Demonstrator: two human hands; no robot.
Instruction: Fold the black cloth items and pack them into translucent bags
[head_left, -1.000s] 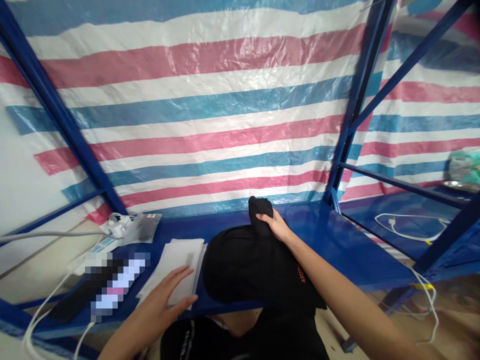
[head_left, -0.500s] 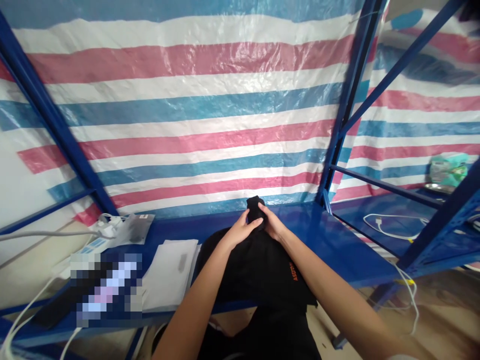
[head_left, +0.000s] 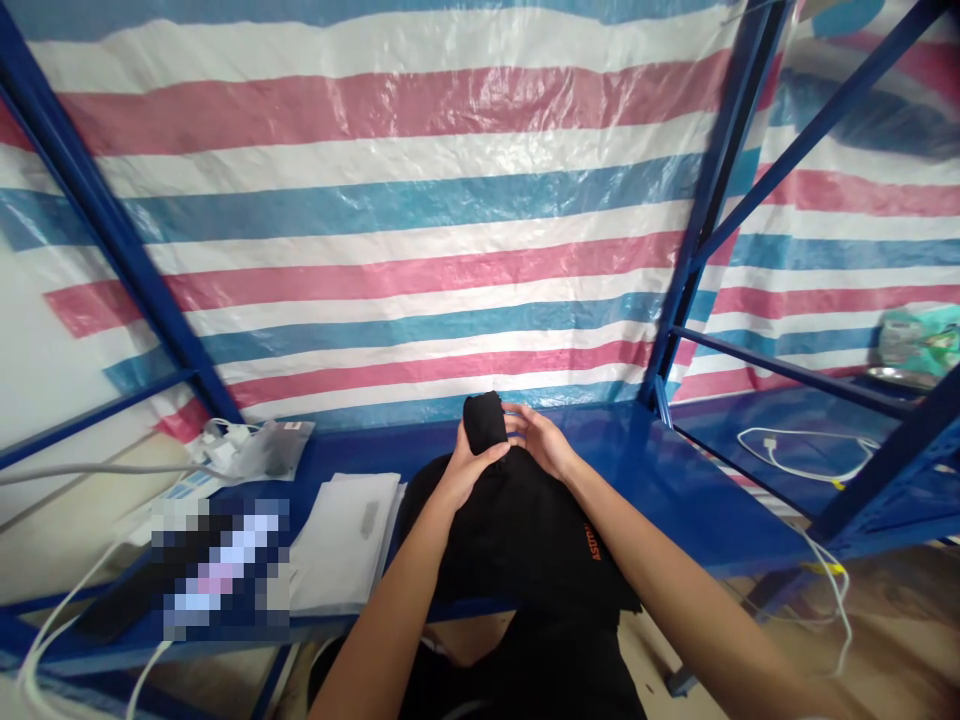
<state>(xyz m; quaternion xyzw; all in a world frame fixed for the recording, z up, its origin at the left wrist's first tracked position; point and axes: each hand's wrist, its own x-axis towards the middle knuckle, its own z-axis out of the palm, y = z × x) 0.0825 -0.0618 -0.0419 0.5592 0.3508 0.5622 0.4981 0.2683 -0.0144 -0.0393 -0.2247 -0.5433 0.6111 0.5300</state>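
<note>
A small black bundle of cloth [head_left: 484, 424] stands upright in the grip of my left hand [head_left: 466, 468], whose thumb lies across its near side. Whether it is a rolled garment or a pouch, I cannot tell. My right hand [head_left: 541, 440] is just to its right, fingers stretched toward the bundle and apart from each other; the fingertips come close to its side, and contact is unclear. Beneath both hands, a black cloth item [head_left: 517, 530] with orange lettering spreads over the edge of the blue surface [head_left: 615, 470].
Left of the cloth lie white papers [head_left: 345, 540], a blurred-out dark object [head_left: 127, 590], a power strip with plugs [head_left: 221, 450] and a clear plastic bag [head_left: 289, 445]. Blue metal posts [head_left: 675, 290] frame a striped sheet [head_left: 420, 200]. White cables [head_left: 802, 440] lie at right.
My left hand has tilted and moved the black bundle slightly left. My right hand has loosened from it, its fingers now stretched out. The view has shifted a little.
</note>
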